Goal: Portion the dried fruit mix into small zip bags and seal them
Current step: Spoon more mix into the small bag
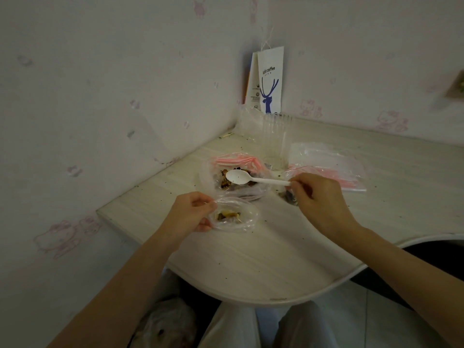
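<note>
My left hand [193, 212] pinches the rim of a small clear zip bag [247, 218] and holds its mouth open on the table; a little dried fruit [228, 214] lies inside. My right hand [319, 197] grips the handle of a white plastic spoon [238, 177]. The spoon's bowl looks bare and hovers over the large open bag of dried fruit mix [226, 183] just beyond the small bag. A dark filled bag [288, 195] lies partly hidden under my right hand.
A stack of unused zip bags with pink strips [334, 169] lies right of the mix, more pink-stripped bags [236, 159] behind it. A clear plastic cup [275, 139] and a coffee paper bag [270, 81] stand in the corner. The table's curved edge [251, 301] is near my knees.
</note>
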